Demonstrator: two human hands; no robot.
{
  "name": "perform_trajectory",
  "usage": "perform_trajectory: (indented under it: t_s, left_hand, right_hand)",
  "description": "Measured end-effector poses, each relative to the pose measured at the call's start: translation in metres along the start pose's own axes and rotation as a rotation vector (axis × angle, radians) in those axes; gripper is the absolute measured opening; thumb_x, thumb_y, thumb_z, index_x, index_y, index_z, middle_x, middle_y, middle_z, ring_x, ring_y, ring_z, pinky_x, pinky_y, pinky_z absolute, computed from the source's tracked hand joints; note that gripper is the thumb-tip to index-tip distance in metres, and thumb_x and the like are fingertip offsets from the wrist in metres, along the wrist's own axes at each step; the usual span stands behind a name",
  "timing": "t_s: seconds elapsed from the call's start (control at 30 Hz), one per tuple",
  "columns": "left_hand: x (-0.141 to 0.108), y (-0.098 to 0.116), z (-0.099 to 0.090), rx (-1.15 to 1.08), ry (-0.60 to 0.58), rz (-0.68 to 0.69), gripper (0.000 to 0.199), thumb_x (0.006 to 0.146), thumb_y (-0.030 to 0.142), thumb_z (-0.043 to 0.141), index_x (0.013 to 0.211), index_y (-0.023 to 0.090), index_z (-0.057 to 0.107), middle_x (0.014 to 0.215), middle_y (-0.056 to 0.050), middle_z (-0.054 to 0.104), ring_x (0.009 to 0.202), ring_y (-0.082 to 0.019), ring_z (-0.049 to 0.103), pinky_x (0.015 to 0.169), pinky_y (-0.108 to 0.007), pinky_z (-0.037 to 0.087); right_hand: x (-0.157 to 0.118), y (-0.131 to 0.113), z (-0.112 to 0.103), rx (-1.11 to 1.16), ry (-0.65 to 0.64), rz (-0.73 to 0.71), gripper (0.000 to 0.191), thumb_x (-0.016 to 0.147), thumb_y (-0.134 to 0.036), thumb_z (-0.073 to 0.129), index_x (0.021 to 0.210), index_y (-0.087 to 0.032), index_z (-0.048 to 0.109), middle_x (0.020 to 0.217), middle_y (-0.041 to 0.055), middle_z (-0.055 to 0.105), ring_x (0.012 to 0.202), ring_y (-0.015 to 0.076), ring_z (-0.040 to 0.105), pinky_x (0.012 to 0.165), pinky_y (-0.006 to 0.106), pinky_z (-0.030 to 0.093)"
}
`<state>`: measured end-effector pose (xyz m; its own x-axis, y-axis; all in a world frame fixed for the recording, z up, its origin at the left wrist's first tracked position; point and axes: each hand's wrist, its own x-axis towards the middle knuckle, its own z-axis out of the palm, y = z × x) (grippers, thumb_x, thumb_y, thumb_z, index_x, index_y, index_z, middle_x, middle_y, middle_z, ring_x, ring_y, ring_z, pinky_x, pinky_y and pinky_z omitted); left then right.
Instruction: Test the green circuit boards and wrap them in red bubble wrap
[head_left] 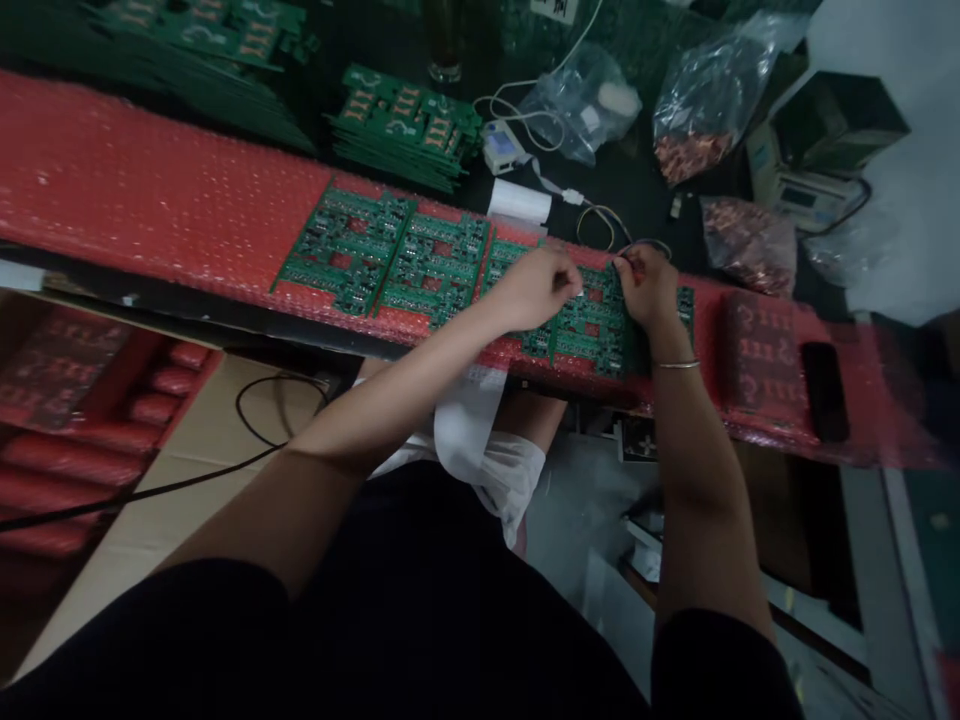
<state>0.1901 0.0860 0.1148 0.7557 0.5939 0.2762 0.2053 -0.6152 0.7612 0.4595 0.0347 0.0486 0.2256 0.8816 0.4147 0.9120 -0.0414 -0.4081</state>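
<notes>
Several green circuit boards lie in a row on red bubble wrap; one board [349, 250] is at the left end of the row, another [435, 262] beside it. Over the boards right of centre is my left hand [536, 288], its fingers curled together in a pinch around something small and pale that I cannot make out. My right hand [649, 286] is at the upper right edge of a board [592, 325], with thumb and fingers closed on a small thing, partly red, near thin wires [626, 240]. The fingertips of both hands are partly hidden.
Behind the row stand a stack of green boards [405, 125], a small white device [502, 147], a white roll [519, 201] and bags of copper-coloured parts [694, 150]. A black phone [825, 392] lies at the right. Below left is an open cardboard box [180, 450] beside red rolls.
</notes>
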Motion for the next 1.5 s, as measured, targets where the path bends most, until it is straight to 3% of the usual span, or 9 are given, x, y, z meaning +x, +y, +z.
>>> perform_trajectory:
  t_s: [0.1, 0.2, 0.37, 0.6, 0.8, 0.97, 1.2, 1.33, 1.5]
  left_hand:
    - [0.060, -0.007, 0.033, 0.066, -0.132, -0.052, 0.020, 0.084, 0.006, 0.058, 0.083, 0.014, 0.076, 0.090, -0.010, 0.072, 0.096, -0.024, 0.070, 0.095, -0.040, 0.054]
    - [0.089, -0.013, 0.055, 0.178, -0.235, -0.120, 0.017, 0.083, 0.006, 0.061, 0.090, 0.008, 0.077, 0.094, -0.014, 0.072, 0.102, -0.029, 0.070, 0.097, -0.042, 0.053]
    - [0.096, -0.011, 0.067, 0.347, -0.248, -0.113, 0.022, 0.085, 0.012, 0.067, 0.103, 0.003, 0.076, 0.115, -0.020, 0.069, 0.124, -0.036, 0.062, 0.110, -0.045, 0.047]
    - [0.095, -0.003, 0.076, 0.421, -0.205, -0.188, 0.029, 0.089, 0.013, 0.065, 0.115, 0.003, 0.074, 0.129, -0.022, 0.063, 0.127, -0.038, 0.057, 0.109, -0.048, 0.049]
    - [0.079, 0.001, 0.070, 0.437, -0.186, -0.098, 0.033, 0.093, 0.013, 0.058, 0.122, 0.010, 0.074, 0.132, -0.019, 0.063, 0.124, -0.035, 0.058, 0.107, -0.050, 0.047]
    - [0.056, 0.006, 0.060, 0.558, -0.320, 0.120, 0.038, 0.096, 0.009, 0.048, 0.112, 0.017, 0.081, 0.132, -0.017, 0.066, 0.133, -0.038, 0.051, 0.108, -0.055, 0.044]
    - [0.058, -0.009, 0.054, 0.514, -0.405, 0.158, 0.044, 0.093, 0.013, 0.054, 0.131, 0.023, 0.074, 0.148, -0.013, 0.059, 0.138, -0.038, 0.049, 0.113, -0.055, 0.041]
    - [0.039, -0.014, 0.045, 0.385, -0.287, 0.208, 0.055, 0.096, 0.012, 0.047, 0.149, 0.020, 0.058, 0.148, -0.011, 0.060, 0.138, -0.030, 0.052, 0.119, -0.049, 0.039]
    - [-0.027, -0.001, 0.010, 0.275, -0.091, 0.154, 0.040, 0.098, 0.016, 0.045, 0.132, 0.019, 0.068, 0.136, -0.011, 0.065, 0.131, -0.028, 0.057, 0.115, -0.046, 0.045]
  right_hand:
    - [-0.002, -0.001, 0.001, 0.071, 0.099, 0.025, 0.050, 0.101, -0.068, 0.044, 0.099, -0.022, 0.063, 0.095, 0.0108, 0.071, 0.093, 0.0275, 0.067, 0.091, 0.047, 0.055]
    - [-0.004, 0.000, 0.004, 0.161, 0.190, 0.071, 0.053, 0.101, -0.070, 0.043, 0.101, -0.021, 0.063, 0.094, 0.0097, 0.072, 0.089, 0.0239, 0.068, 0.083, 0.041, 0.057]
    - [-0.003, 0.005, 0.009, 0.240, 0.192, 0.086, 0.049, 0.101, -0.066, 0.047, 0.101, -0.020, 0.064, 0.094, 0.0085, 0.072, 0.087, 0.0212, 0.069, 0.080, 0.037, 0.057]
    - [-0.004, 0.004, 0.010, 0.270, 0.215, 0.065, 0.045, 0.101, -0.064, 0.049, 0.100, -0.022, 0.064, 0.091, 0.0068, 0.071, 0.084, 0.0198, 0.069, 0.076, 0.034, 0.057]
    - [-0.003, 0.002, 0.009, 0.292, 0.211, 0.089, 0.049, 0.098, -0.069, 0.052, 0.097, -0.022, 0.064, 0.090, 0.0072, 0.072, 0.083, 0.0213, 0.069, 0.078, 0.038, 0.058]
    - [-0.003, -0.005, -0.005, 0.314, 0.219, 0.140, 0.050, 0.097, -0.069, 0.053, 0.095, -0.021, 0.066, 0.085, 0.0064, 0.070, 0.076, 0.0202, 0.065, 0.077, 0.039, 0.058]
    - [-0.070, -0.053, -0.053, 0.217, 0.105, 0.065, 0.041, 0.099, -0.062, 0.056, 0.092, -0.022, 0.066, 0.083, 0.0047, 0.071, 0.074, 0.0201, 0.065, 0.075, 0.037, 0.056]
    - [-0.101, -0.064, -0.051, 0.092, 0.022, -0.035, 0.035, 0.102, -0.055, 0.053, 0.088, -0.024, 0.064, 0.091, 0.0084, 0.074, 0.090, 0.0252, 0.069, 0.084, 0.041, 0.055]
    - [-0.103, -0.057, -0.043, 0.036, 0.010, -0.063, 0.032, 0.102, -0.052, 0.052, 0.087, -0.026, 0.060, 0.093, 0.0092, 0.073, 0.094, 0.0275, 0.068, 0.086, 0.045, 0.055]
